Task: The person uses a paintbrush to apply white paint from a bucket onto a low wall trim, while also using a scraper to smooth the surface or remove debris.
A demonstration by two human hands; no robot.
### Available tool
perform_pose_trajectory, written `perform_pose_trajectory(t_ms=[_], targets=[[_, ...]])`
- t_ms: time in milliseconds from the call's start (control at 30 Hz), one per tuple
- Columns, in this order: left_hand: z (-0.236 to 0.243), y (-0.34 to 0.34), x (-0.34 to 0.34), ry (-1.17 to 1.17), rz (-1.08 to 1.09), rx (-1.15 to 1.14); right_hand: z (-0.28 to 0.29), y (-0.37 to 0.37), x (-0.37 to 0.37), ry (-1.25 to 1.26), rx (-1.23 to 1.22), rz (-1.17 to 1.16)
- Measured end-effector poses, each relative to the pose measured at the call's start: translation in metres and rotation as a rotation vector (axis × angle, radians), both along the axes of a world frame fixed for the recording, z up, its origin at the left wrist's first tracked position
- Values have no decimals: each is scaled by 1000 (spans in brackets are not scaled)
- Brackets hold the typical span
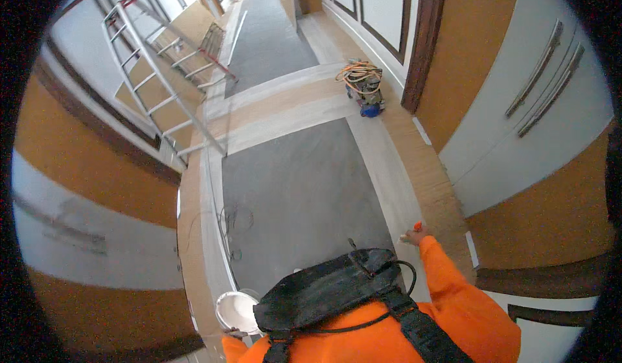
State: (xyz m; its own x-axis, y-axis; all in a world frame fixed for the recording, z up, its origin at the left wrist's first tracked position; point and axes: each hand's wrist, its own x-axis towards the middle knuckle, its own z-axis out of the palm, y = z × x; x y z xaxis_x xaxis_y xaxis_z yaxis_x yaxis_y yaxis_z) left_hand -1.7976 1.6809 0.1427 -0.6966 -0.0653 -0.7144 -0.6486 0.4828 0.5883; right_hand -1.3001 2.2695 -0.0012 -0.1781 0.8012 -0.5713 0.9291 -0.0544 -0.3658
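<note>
My left hand (234,332), at the lower left, is closed at the near edge of a round white bucket (227,308). White material shows inside the bucket. My right hand (414,235) reaches forward over the pale strip along the right of the dark floor panel (304,188). Its fingers are wrapped round a small tool with an orange handle (418,226); a pale end shows by the fingertips, too small to tell its kind. Orange sleeves cover both arms. A black bag (324,285) on my chest hides part of the floor between the hands.
An aluminium stepladder (152,81) stands open at the left wall. A machine with a coiled orange hose (360,78) sits on the right side. Thin cables (227,233) run along the left floor edge. White double doors (518,123) with long handles are at right.
</note>
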Motion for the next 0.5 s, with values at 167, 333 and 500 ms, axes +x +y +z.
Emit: perform_pose_trajectory(t_ms=[167, 333, 500], targets=[[-21, 130, -110, -82, -72, -22, -18, 69, -58, 369, -38, -577], [-51, 254, -235, -181, -165, -32, -16, 78, -96, 14, -119, -792], [-39, 388, -370, -194, -249, -51, 14, 99, -163, -200, -308, -979]])
